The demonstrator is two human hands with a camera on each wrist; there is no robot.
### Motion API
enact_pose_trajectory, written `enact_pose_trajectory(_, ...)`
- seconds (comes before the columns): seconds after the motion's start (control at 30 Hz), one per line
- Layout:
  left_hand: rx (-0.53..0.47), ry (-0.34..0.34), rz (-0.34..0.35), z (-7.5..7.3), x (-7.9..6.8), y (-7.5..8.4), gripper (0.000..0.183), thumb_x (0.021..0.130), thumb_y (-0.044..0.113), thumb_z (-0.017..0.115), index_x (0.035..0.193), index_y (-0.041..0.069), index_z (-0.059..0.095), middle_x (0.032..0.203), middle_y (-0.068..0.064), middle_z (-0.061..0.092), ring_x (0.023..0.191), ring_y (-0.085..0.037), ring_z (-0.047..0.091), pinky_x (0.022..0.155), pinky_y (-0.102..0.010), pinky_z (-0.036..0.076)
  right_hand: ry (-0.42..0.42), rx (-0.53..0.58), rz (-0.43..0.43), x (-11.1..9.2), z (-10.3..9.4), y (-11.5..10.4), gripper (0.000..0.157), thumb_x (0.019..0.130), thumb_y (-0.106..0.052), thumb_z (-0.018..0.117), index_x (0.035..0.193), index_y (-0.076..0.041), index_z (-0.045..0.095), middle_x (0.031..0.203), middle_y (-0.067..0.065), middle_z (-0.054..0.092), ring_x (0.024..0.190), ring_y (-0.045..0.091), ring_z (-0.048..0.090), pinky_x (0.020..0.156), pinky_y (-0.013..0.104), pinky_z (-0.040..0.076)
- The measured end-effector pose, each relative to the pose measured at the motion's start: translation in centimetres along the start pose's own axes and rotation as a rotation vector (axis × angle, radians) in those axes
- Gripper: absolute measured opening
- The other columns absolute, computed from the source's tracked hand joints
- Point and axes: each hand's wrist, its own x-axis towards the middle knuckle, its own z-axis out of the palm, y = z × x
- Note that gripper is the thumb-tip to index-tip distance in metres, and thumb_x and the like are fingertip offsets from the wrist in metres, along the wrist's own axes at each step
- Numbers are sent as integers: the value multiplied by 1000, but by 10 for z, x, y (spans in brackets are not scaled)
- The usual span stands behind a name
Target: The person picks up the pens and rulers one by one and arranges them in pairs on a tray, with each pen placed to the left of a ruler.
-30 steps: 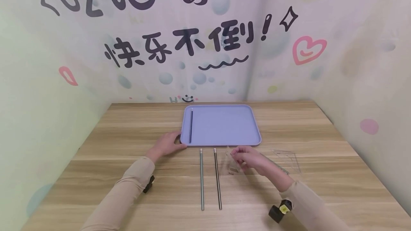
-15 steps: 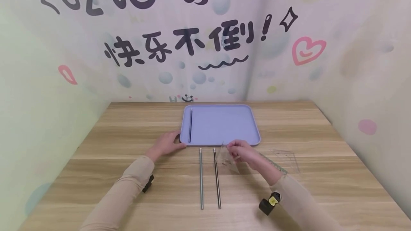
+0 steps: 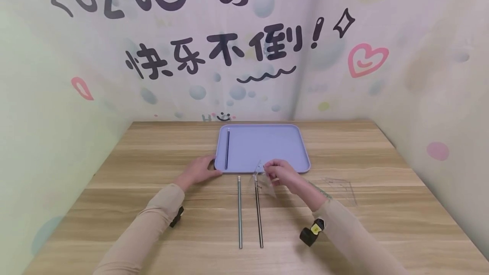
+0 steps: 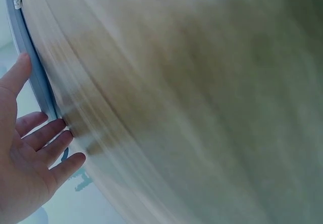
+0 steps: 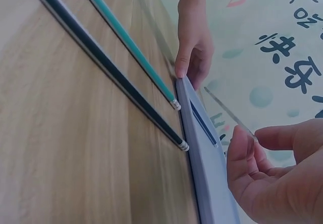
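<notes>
My right hand [image 3: 284, 175] pinches a clear plastic set square [image 3: 266, 185] between thumb and fingers, over the front edge of the lilac tray [image 3: 267, 147]. In the right wrist view the set square [image 5: 229, 112] shows as a thin edge-on strip. My left hand [image 3: 196, 171] touches the tray's front left corner, thumb along the front edge and fingers loosely extended at the left side. A dark pencil [image 3: 227, 150] lies in the tray along its left side. In front of the tray lie a green pencil [image 3: 240, 213] and a black pencil [image 3: 259, 215], side by side.
Another clear drawing tool [image 3: 344, 189] with straight edges lies on the wooden table [image 3: 382, 228] to the right. A clear ruler [image 3: 320, 189] lies partly hidden by my right forearm. A printed wall sheet [image 3: 191, 96] stands behind the table.
My right hand has moved left and away from me with the set square, from the table right of the black pencil to the tray's front edge. The left hand stays put.
</notes>
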Motion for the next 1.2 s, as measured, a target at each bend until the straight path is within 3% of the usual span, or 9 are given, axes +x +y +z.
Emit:
enact_pose_trajectory(0.37, -8, -10, -12, -2, 0, 2, 66, 81, 40, 65, 131, 3, 45, 130, -17, 49, 121, -32, 44, 102, -44, 35, 18, 19, 12, 12, 8, -13, 27, 92, -8, 45, 113, 11, 46, 74, 4, 50, 58, 9, 47, 52, 20, 46)
enact_pose_trajectory(0.63, -15, -14, -18, -2, -2, 3, 66, 81, 39, 65, 132, 3, 45, 132, -16, 48, 122, -31, 43, 103, -44, 34, 52, 70, 32, 17, 11, -13, 16, 91, -5, 47, 104, 5, 49, 75, 5, 50, 61, 10, 49, 51, 20, 48)
enact_pose_trajectory(1.2, 1, -5, -9, -3, -1, 4, 64, 81, 39, 65, 131, 4, 46, 130, -15, 49, 121, -31, 44, 102, -44, 35, 89, 131, 30, 28, 17, -19, 15, 91, -3, 45, 103, 5, 48, 79, 5, 49, 65, 12, 50, 56, 21, 50)
